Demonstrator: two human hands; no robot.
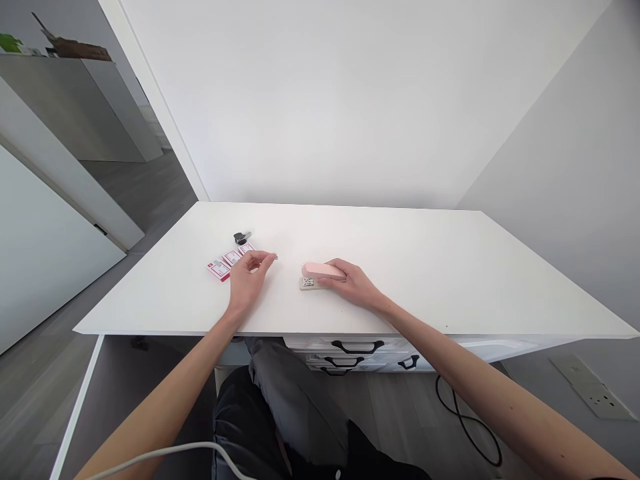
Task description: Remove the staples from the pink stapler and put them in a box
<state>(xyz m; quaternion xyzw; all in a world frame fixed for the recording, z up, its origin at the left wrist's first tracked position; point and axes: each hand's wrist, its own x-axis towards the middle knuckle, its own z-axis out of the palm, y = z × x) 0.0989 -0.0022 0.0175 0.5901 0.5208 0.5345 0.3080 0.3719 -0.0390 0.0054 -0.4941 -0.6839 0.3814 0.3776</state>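
A pink stapler (320, 273) lies on the white table (425, 267), and my right hand (350, 283) is wrapped round its rear end. My left hand (249, 277) rests on the table just left of it, its fingers pinched on a thin silvery strip (273, 257) that sticks out toward the stapler; it looks like a strip of staples. Behind my left hand lie small red-and-white boxes (227, 261) in a row. A small black object (242, 237) sits a little farther back.
The table stands against a white wall. Under its front edge are translucent drawers with black handles (357, 347). A black cable (465, 420) lies on the floor at the right, and a white cable (165, 453) crosses my lap. A cabinet (65, 107) stands at far left.
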